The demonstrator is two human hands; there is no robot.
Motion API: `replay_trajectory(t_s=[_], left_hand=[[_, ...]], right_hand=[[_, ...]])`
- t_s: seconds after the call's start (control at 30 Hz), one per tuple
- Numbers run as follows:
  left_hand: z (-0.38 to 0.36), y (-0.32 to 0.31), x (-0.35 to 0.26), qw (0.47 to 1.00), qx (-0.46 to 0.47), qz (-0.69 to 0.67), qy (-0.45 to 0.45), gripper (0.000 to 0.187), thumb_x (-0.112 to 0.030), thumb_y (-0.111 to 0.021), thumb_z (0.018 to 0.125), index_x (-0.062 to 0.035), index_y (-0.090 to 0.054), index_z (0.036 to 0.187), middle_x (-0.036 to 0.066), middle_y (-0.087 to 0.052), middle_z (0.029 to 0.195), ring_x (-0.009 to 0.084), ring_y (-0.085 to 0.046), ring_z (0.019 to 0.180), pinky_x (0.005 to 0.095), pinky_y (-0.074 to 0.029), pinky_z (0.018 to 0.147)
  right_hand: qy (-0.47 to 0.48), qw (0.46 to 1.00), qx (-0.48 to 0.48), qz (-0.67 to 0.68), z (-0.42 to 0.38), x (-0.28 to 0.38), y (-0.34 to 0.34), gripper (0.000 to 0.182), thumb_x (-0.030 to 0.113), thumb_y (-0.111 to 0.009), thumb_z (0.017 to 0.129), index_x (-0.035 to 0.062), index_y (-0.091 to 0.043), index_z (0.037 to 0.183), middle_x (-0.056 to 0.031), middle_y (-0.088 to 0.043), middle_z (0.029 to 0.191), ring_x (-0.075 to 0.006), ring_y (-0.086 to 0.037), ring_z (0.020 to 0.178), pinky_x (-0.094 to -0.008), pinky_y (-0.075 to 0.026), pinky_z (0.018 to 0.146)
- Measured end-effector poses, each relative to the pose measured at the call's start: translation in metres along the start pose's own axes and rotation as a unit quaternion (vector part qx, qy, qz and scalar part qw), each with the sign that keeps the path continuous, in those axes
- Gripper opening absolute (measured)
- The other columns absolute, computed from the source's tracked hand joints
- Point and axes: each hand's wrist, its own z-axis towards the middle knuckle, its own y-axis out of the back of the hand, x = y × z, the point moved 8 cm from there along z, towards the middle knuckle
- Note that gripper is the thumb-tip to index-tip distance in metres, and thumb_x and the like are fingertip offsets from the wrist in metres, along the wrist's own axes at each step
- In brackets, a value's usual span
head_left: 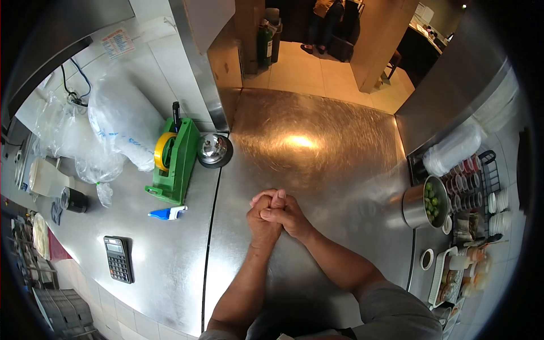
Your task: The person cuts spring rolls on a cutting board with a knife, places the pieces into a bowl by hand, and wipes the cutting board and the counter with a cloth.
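Observation:
My left hand [265, 218] and my right hand [287, 215] are clasped together over the steel counter [340, 226], fingers folded round each other. No object shows between them. Left of them lies a blue and white marker-like item [168, 213], beside a green tape dispenser [184, 161] with a yellow tape roll [164, 151] and a black pen [177, 116]. A silver call bell [214, 150] stands against the dispenser's right side. Farther left, a black calculator [118, 259] rests on the counter.
Clear plastic bags [122, 119] and a black cup [73, 199] are at the left. At the right stand a metal pot [415, 205] of green fruit, a black wire rack [492, 187] and a white basket [443, 277]. A person [327, 22] stands beyond the counter.

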Motion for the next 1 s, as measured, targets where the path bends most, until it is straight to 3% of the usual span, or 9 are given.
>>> replay_trajectory(t_s=[0.07,0.27,0.47,0.87,1.0], left_hand=[[0.001,0.0,-0.013,0.999,-0.024,-0.006,-0.029,0.035,-0.018,-0.071,0.091,-0.0056,-0.051,0.064,-0.003,-0.052,0.064,0.0059,-0.041,0.06,0.0242,-0.037,0.052],[-0.001,-0.002,-0.007,0.991,0.076,-0.094,0.052,0.034,-0.014,-0.07,0.091,-0.005,-0.052,0.063,-0.005,-0.048,0.06,0.0044,-0.039,0.058,0.0234,-0.035,0.051],[0.002,-0.004,-0.012,0.995,0.082,-0.052,0.016,0.033,-0.015,-0.069,0.091,-0.0059,-0.054,0.063,-0.006,-0.047,0.06,0.0045,-0.039,0.058,0.024,-0.035,0.051],[0.002,-0.008,-0.008,0.989,0.101,-0.078,0.079,0.034,-0.018,-0.07,0.091,-0.0058,-0.055,0.063,-0.005,-0.047,0.059,0.0048,-0.04,0.058,0.0251,-0.035,0.051],[0.0,-0.007,0.0,0.983,0.124,-0.065,0.119,0.029,-0.011,-0.07,0.086,-0.0063,-0.056,0.061,-0.006,-0.049,0.06,0.0039,-0.041,0.058,0.0231,-0.033,0.052]], right_hand=[[-0.123,0.99,-0.018,-0.062,-0.006,-0.011,0.01,0.039,0.017,-0.071,0.079,-0.0006,-0.062,0.112,-0.0057,-0.062,0.101,-0.0134,-0.056,0.098,-0.0283,-0.043,0.092],[-0.144,0.988,0.024,-0.054,-0.006,-0.005,0.007,0.034,0.016,-0.07,0.079,-0.0012,-0.063,0.108,-0.0056,-0.063,0.098,-0.0133,-0.057,0.096,-0.0286,-0.044,0.091],[-0.138,0.989,0.036,-0.026,-0.005,-0.01,0.008,0.036,0.018,-0.071,0.079,-0.0019,-0.063,0.108,-0.0091,-0.065,0.104,-0.0142,-0.058,0.097,-0.0292,-0.044,0.092],[-0.158,0.986,0.033,-0.032,-0.005,-0.01,0.011,0.038,0.018,-0.072,0.079,-0.0029,-0.062,0.109,-0.0112,-0.066,0.104,-0.0147,-0.06,0.097,-0.0284,-0.047,0.088],[-0.145,0.986,0.043,-0.07,-0.003,-0.005,0.009,0.042,0.017,-0.068,0.077,-0.0054,-0.061,0.112,-0.0156,-0.066,0.107,-0.0195,-0.062,0.097,-0.0334,-0.048,0.091]])
